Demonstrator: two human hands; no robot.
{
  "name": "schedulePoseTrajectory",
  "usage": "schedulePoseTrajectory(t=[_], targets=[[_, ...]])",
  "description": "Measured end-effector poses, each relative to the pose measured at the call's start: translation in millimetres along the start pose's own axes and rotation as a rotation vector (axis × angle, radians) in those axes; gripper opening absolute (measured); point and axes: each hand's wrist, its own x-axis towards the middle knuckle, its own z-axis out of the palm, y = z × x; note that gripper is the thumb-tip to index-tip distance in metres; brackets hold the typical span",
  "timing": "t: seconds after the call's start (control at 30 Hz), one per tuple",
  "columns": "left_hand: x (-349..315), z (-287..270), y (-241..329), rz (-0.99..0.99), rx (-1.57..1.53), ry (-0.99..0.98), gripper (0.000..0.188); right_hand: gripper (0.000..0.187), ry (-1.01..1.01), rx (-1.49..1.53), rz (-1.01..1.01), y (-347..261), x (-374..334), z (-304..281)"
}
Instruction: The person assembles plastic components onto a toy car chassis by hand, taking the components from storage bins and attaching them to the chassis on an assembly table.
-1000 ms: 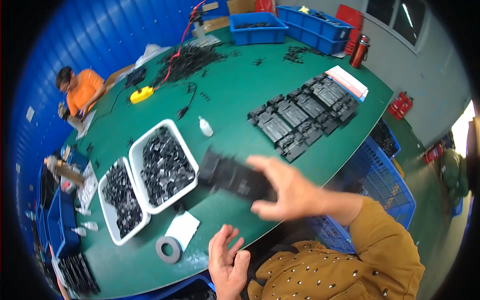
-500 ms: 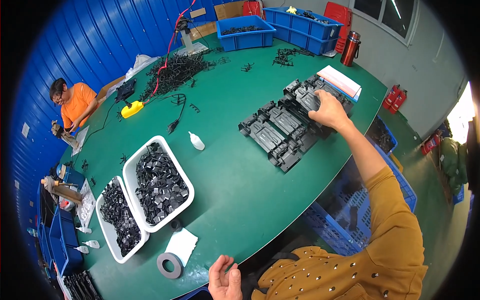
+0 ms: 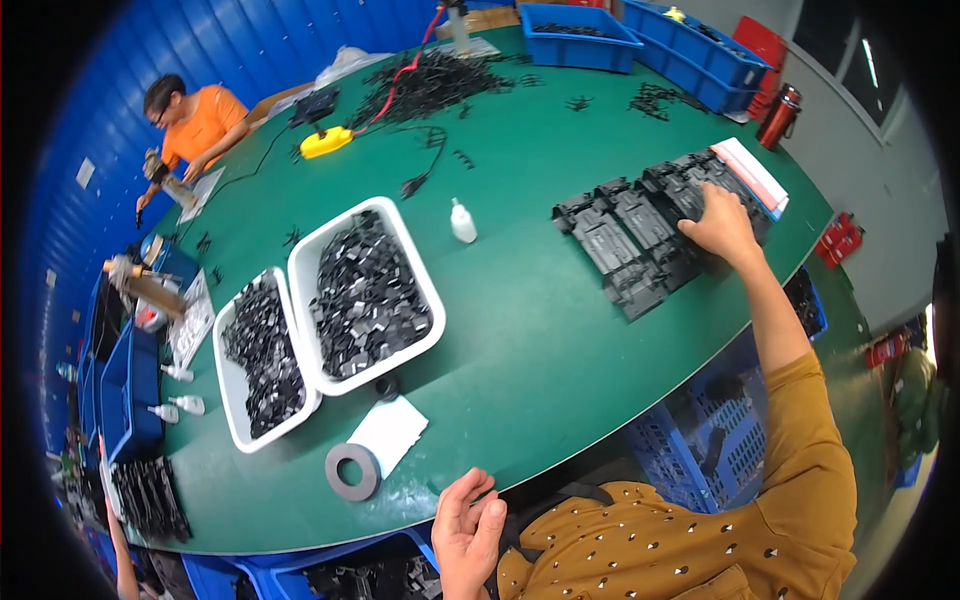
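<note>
My right hand (image 3: 722, 222) reaches over a row of black moulded plastic parts (image 3: 610, 245) at the right of the table. Its thumb and index finger press onto one black plastic part (image 3: 683, 199) and appear to grip it; the other fingertips are hidden. The row lies side by side, up against a stack of printed sheets (image 3: 752, 175). Near the front edge, my left hand (image 3: 467, 535) is raised with fingers loosely curled, thumb apart, nothing in it. Closest to it are a grey tape roll (image 3: 368, 480) and white paper (image 3: 398, 432).
Two white tubs (image 3: 395, 371) hold small black pieces. A white squeeze bottle (image 3: 463, 222) stands beside them. Farther off are a yellow power socket (image 3: 327, 142), a black clip pile (image 3: 430, 90), blue bins (image 3: 580, 50) and a red flask (image 3: 778, 120). A co-worker (image 3: 207, 125) sits at far left.
The view has shifted, so the table contents appear moved. My right hand stays on the black parts, whose row looks straighter. My left hand shows slightly higher.
</note>
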Motion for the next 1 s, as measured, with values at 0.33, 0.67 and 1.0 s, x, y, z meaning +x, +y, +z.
schedulePoseTrajectory(t=[0.33,0.67,1.0], targets=[[-7.8,-12.8,-1.7,0.025,-0.123,0.024,0.037,0.073,-0.099,0.933,-0.281,-205.8,-27.7,31.7],[-41.9,-45.8,-17.2,0.083,-0.120,0.273,0.031,0.055,-0.072,0.982,-0.071,-279.2,1.0,110.4],[-69.8,-83.6,-33.5,0.004,-0.133,0.648,0.021,0.027,-0.023,1.577,-0.215,-255.5,-31.1,66.1]])
